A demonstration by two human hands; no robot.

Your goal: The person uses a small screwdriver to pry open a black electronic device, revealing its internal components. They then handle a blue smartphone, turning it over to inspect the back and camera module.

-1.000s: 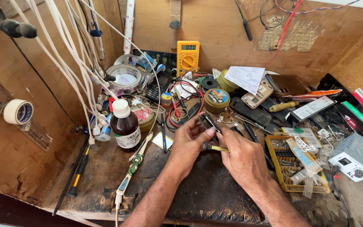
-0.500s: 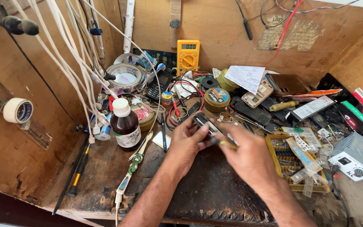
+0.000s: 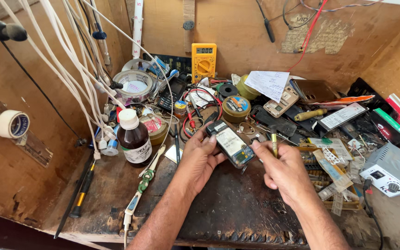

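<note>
Above desk middle: left hand curled round phone, screen side up. Right hand closed on small screwdriver beside phone's edge. Best: steady phone, light tip pressure.

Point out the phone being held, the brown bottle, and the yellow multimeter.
phone (image 3: 230,143), head view, on its screen.
brown bottle (image 3: 134,141), head view, on its glass body.
yellow multimeter (image 3: 203,61), head view, on its dial.

Left hand hides the phone's underside.
</note>
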